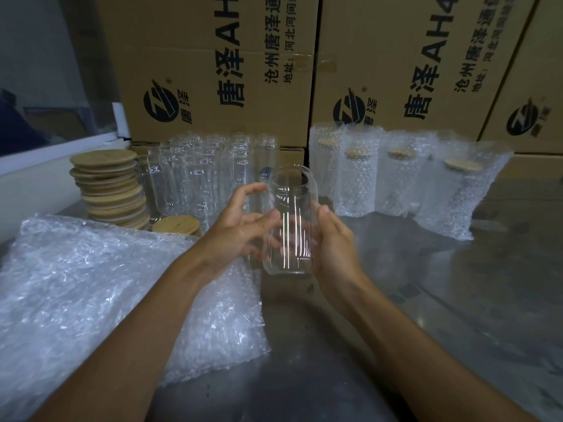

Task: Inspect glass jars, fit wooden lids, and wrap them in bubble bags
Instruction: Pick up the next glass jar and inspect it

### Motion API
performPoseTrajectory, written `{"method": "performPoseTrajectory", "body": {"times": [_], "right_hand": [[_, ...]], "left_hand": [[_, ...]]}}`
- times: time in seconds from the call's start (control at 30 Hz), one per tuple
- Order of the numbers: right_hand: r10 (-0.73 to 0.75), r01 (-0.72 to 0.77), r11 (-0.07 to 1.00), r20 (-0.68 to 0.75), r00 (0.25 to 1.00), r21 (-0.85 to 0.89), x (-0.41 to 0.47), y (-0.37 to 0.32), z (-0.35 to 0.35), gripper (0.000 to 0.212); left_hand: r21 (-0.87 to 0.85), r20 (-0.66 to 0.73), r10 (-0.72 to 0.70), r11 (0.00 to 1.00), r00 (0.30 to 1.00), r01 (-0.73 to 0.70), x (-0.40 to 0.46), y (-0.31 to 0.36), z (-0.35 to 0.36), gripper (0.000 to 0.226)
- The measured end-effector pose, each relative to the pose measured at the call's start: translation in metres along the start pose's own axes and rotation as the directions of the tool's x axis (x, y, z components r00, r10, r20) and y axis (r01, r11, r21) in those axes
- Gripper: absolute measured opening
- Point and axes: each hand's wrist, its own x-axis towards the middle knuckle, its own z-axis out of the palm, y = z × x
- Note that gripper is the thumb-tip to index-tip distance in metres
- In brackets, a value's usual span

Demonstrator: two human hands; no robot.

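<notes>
Both forearms are bare to the frame's edge, the left hand [240, 226] and right hand [333, 239] ungloved.
</notes>
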Motion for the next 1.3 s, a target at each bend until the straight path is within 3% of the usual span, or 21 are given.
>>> {"method": "performPoseTrajectory", "body": {"times": [0.17, 0.23, 0.33, 0.47, 0.6, 0.73, 0.9, 1.03, 1.23, 1.3], "right_hand": [[-0.134, 0.131, 0.966, 0.002, 0.991, -0.223, 0.002, 0.003, -0.001, 0.035], [-0.161, 0.165, 0.944, 0.036, 0.986, -0.286, -0.001, 0.003, 0.002, 0.024], [-0.165, 0.183, 0.892, 0.079, 0.983, -0.413, -0.006, 0.004, 0.005, 0.051], [-0.159, 0.183, 0.958, 0.121, 0.980, -0.221, -0.004, 0.002, 0.000, 0.024], [-0.023, 0.025, 1.000, 0.100, 0.995, -0.017, -0.002, -0.003, -0.001, 0.035], [0.154, -0.159, 0.983, 0.065, 0.986, 0.092, 0.002, -0.005, -0.002, 0.022], [0.125, -0.130, 0.973, 0.040, 0.991, 0.192, 0.007, -0.001, -0.008, 0.034], [0.064, -0.068, 0.991, 0.031, 0.997, 0.119, 0.006, 0.000, -0.007, 0.038], [-0.119, 0.123, 0.951, 0.033, 0.992, -0.282, 0.000, 0.003, -0.003, 0.019], [-0.153, 0.161, 0.926, 0.050, 0.987, -0.342, -0.002, 0.001, -0.004, 0.015]], "left_hand": [[-0.013, -0.011, 0.031, 0.999, 0.999, -0.031, -0.001, 0.000, 0.000, 0.067], [-0.008, -0.022, 0.041, 0.999, 0.999, -0.041, 0.000, -0.001, 0.001, 0.067], [0.042, -0.034, 0.065, 0.997, 0.997, -0.064, 0.000, -0.002, 0.002, 0.076], [0.044, -0.042, 0.077, 0.996, 0.996, -0.075, -0.001, -0.001, 0.002, 0.074], [0.028, -0.017, 0.044, 0.999, 0.999, -0.044, -0.003, 0.002, 0.002, 0.072], [0.012, 0.042, 0.017, 1.000, 0.999, -0.018, -0.003, 0.002, 0.004, 0.069], [-0.001, 0.041, 0.023, 1.000, 0.999, -0.023, -0.003, 0.001, 0.002, 0.068], [0.014, 0.021, 0.018, 1.000, 1.000, -0.019, -0.003, 0.003, 0.003, 0.072], [0.065, -0.007, 0.044, 0.997, 0.999, -0.044, -0.003, 0.000, 0.005, 0.077], [0.072, -0.006, 0.054, 0.996, 0.999, -0.053, -0.003, 0.000, 0.005, 0.077]]}}
